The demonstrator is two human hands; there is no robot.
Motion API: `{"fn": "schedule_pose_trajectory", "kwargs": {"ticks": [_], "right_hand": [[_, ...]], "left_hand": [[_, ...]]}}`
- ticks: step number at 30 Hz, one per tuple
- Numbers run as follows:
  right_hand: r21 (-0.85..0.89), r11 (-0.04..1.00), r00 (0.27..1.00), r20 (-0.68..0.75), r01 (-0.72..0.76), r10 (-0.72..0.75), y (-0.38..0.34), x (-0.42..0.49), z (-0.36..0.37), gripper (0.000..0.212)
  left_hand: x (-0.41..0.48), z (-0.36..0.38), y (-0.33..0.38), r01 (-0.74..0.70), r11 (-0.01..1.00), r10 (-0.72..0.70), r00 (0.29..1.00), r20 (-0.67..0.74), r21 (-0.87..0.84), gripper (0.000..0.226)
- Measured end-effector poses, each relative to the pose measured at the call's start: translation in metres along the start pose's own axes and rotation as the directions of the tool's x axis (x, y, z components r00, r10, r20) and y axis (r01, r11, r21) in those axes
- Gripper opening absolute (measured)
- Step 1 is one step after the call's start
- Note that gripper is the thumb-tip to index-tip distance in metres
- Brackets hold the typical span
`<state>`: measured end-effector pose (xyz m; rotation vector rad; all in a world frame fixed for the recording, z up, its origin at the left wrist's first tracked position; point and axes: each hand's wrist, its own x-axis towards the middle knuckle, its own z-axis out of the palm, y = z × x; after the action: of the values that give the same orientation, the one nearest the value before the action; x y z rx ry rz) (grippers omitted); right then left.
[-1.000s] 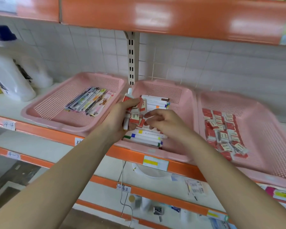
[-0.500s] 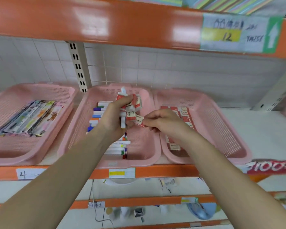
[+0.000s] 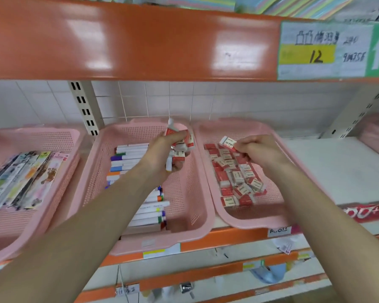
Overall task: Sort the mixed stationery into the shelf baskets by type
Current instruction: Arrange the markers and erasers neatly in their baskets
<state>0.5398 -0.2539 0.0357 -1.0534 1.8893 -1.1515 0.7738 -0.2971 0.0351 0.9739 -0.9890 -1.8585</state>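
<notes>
Most stock lies sorted; the left hand [image 3: 161,155] grips a leftover mixed bundle [image 3: 179,139], and the right hand [image 3: 258,149] pinches one eraser [image 3: 227,142] over the right basket [image 3: 249,222] of erasers [image 3: 236,173].

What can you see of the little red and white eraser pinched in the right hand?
The small rectangular red-and-white wrapped eraser shows a white face with dark print, too blurred to read, and a red edge. It is tilted, pinched at one end by the fingers of the right hand. It hangs over the back of the right pink perforated plastic basket, above the pile of matching erasers, apparently touching none.
</notes>
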Motion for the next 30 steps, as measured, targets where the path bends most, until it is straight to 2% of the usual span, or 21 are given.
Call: {"fn": "schedule_pose_trajectory", "kwargs": {"ticks": [4, 9, 12, 16, 19, 21, 23, 25, 28, 30], "right_hand": [[-0.121, 0.992, 1.000, -0.025, -0.019, 0.016, 0.011, 0.040, 0.001, 0.002], [-0.328, 0.945, 0.997, 0.063, -0.022, 0.045, 0.024, 0.073, 0.015, 0.009], [-0.481, 0.877, 0.996, 0.079, 0.006, 0.036, 0.030, 0.082, 0.026, 0.019], [-0.640, 0.766, 0.998, 0.061, 0.062, -0.029, 0.031, 0.084, 0.030, 0.019], [-0.498, 0.843, 0.975, 0.178, 0.204, -0.130, 0.022, 0.083, 0.023, 0.012], [-0.315, 0.880, 0.920, 0.283, 0.356, -0.271, 0.010, 0.073, 0.017, 0.026], [-0.229, 0.831, 0.831, 0.385, 0.507, -0.401, -0.002, 0.062, 0.010, 0.047], [-0.218, 0.776, 0.766, 0.451, 0.592, -0.457, -0.010, 0.052, 0.006, 0.058], [-0.257, 0.685, 0.705, 0.479, 0.682, -0.523, -0.016, 0.047, 0.002, 0.061], [-0.253, 0.669, 0.688, 0.494, 0.699, -0.532, -0.016, 0.045, -0.002, 0.061]], "left_hand": [[0.014, 0.012, -0.009, 0.005, 1.000, -0.005, 1.000, -0.029, 0.000, 0.022], [0.023, 0.026, -0.018, 0.008, 1.000, -0.009, 0.996, -0.083, -0.011, 0.020], [0.024, 0.030, -0.020, 0.004, 1.000, -0.006, 0.996, -0.089, -0.021, 0.019], [0.028, 0.031, -0.023, 0.012, 1.000, -0.010, 0.995, -0.095, 0.016, 0.010], [0.031, 0.033, -0.023, 0.001, 1.000, 0.000, 0.995, -0.097, 0.017, 0.007], [0.030, 0.037, -0.022, -0.014, 0.999, 0.017, 0.995, -0.095, 0.035, 0.009], [0.029, 0.042, -0.023, -0.032, 0.996, 0.040, 0.994, -0.103, 0.080, 0.010], [0.030, 0.047, -0.023, -0.046, 0.989, 0.063, 0.991, -0.116, 0.139, 0.013], [0.034, 0.053, -0.024, -0.057, 0.982, 0.084, 0.986, -0.141, 0.183, 0.016], [0.037, 0.057, -0.026, -0.070, 0.976, 0.103, 0.982, -0.157, 0.205, 0.017]]}}
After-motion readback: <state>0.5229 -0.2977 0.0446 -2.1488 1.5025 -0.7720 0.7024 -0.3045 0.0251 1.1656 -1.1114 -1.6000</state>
